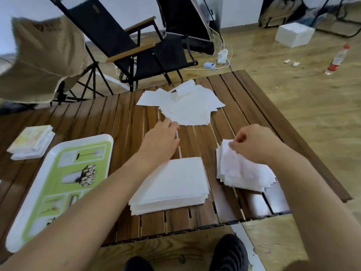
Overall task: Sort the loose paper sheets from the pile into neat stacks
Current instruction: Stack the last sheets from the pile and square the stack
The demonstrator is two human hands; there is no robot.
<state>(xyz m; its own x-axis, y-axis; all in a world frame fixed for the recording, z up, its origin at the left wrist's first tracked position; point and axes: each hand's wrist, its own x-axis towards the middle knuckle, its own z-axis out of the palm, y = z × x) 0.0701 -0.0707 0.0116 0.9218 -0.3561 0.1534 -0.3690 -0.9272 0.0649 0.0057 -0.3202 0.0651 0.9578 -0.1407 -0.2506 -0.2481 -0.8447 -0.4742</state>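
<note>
My left hand (160, 137), fingers flat and loose, reaches the loose pile (183, 106) at the table's (97, 118) far edge for a new sheet — my right hand (252, 143) pinches the top of the pinkish stack (240, 173) by the right edge, I think to keep it tidy.

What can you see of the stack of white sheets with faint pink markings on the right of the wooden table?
This stack of thin white paper sheets shows faint pink markings on top. It lies flat on the dark slatted wooden table, near its right edge, turned askew. Its edges are uneven: sheet corners fan out along the near side. The right hand pinches the top sheet's far corner.
</note>
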